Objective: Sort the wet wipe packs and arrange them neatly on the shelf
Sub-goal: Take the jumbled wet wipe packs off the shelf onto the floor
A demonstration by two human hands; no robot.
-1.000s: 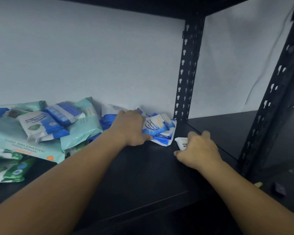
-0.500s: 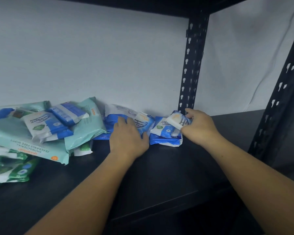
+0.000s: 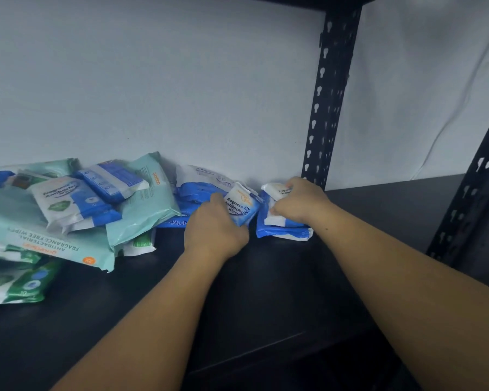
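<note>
Left hand (image 3: 218, 227) curls round a tilted pack (image 3: 242, 206), small, blue-white, leaning on larger blue packs behind. Right hand (image 3: 299, 203) pinches the top pack (image 3: 275, 191) on a blue stack (image 3: 283, 231), at the back of the shelf (image 3: 266, 292) beside the post (image 3: 326, 108). Stack lies just right of the tilted pack, narrow gap between. Left hand nearer. Mixed heap (image 3: 68, 210) well left. Likely move: tilted pack rightward onto stack, long axis squared.

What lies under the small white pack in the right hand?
Under the small white pack sits a stack of blue packs on the black shelf. The right hand covers the stack's far side, so the count of packs cannot be told.
</note>
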